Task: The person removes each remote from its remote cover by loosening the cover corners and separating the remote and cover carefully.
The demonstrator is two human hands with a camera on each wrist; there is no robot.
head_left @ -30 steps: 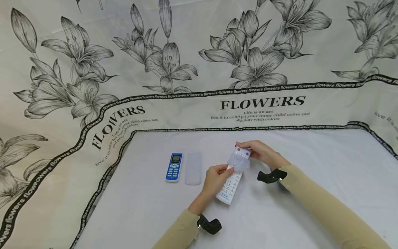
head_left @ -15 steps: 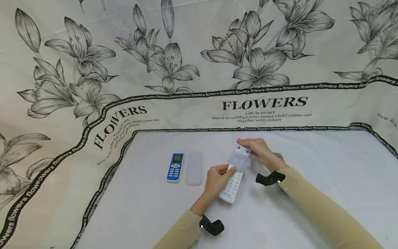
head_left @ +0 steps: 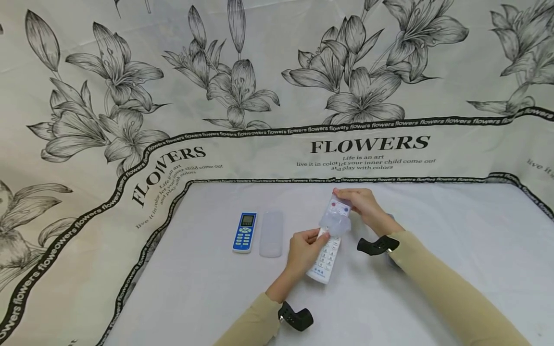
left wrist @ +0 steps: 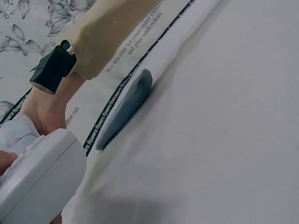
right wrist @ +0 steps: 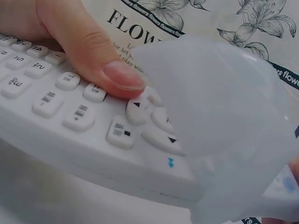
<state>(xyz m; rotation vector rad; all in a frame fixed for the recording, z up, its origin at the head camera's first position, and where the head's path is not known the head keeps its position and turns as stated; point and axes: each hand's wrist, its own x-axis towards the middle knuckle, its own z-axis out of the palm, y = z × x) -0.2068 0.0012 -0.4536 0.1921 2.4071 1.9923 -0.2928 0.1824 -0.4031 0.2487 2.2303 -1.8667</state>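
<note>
A white remote control is held tilted above the table. A translucent soft cover sits over its upper end, with a bunched, flaring edge partway down the keys. My left hand grips the remote around its middle, thumb on the keypad just below the cover's edge. At the top end, my right hand pinches the covered tip. The right wrist view shows the left thumb pressing near the arrow keys, right beside the flared cover. The remote's underside and some of the fingers are hidden.
Left of the hands lie a blue-and-white remote and a flat translucent cover, side by side on the white tablecloth. A grey-blue rounded object lies behind the right wrist, mostly hidden in the head view. A floral cloth hangs behind.
The right hand has shifted slightly upward with the cover's tip, which now stands a little farther from the left hand. Both hands keep their hold. The head view has drifted slightly.
</note>
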